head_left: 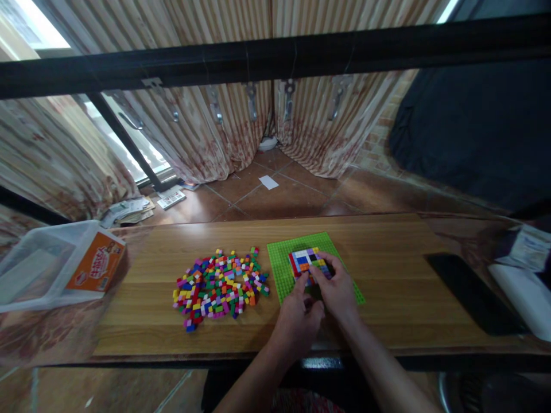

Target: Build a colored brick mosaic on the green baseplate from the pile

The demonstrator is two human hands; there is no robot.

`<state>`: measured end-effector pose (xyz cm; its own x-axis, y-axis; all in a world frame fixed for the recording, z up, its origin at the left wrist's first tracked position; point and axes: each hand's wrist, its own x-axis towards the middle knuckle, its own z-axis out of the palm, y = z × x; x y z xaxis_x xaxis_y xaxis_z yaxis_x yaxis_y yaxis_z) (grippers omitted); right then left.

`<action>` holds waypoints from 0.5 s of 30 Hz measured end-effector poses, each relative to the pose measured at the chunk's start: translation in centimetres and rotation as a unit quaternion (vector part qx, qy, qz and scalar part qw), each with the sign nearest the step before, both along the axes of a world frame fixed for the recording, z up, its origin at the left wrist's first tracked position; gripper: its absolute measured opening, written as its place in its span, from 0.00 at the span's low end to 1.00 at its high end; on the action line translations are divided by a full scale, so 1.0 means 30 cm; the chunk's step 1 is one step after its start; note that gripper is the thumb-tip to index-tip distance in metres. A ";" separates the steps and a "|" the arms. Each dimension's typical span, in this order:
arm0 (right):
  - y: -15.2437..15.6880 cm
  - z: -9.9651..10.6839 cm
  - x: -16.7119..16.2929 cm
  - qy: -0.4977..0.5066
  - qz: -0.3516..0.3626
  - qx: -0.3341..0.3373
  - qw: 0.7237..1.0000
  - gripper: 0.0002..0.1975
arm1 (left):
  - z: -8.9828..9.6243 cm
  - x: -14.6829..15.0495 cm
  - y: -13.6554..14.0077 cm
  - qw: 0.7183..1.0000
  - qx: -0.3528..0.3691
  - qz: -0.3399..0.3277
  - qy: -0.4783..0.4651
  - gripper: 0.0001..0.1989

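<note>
A green studded baseplate (282, 258) lies on the wooden board, with a block of small multicoloured toy bricks (303, 259) built up on it. My right hand (340, 289) reaches over the right side of this block. Its fingers are bent down against the bricks, and whatever they may pinch is hidden. Just to the left, my left hand (299, 312) is at the block's near edge with its fingers curled and fingertips close together. Anything within them is too small to make out. Left of the baseplate lies a spread pile of loose toy bricks (221, 284) in many colours.
A clear plastic box (47, 269) with an orange label stands left of the wooden board (391, 258). A dark flat object (473, 292) lies at the right end. A black bar (275, 57) with metal hooks crosses beyond the board, before striped curtains (219, 132).
</note>
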<state>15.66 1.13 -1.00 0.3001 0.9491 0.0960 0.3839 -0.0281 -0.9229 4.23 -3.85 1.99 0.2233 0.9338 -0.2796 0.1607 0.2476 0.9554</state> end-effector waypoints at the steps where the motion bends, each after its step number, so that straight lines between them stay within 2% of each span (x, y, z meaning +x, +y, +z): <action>1: 0.000 0.000 -0.002 -0.002 -0.006 -0.001 1.000 0.21 | -0.001 0.001 0.000 1.000 -0.001 0.001 -0.004 0.34; 12: -0.005 0.012 -0.001 0.031 -0.001 -0.019 0.999 0.22 | -0.024 0.002 -0.014 1.000 0.003 0.016 0.006 0.36; 15: -0.003 0.009 0.016 0.106 0.017 -0.029 0.994 0.23 | -0.003 -0.022 -0.054 1.000 0.013 0.012 -0.001 0.33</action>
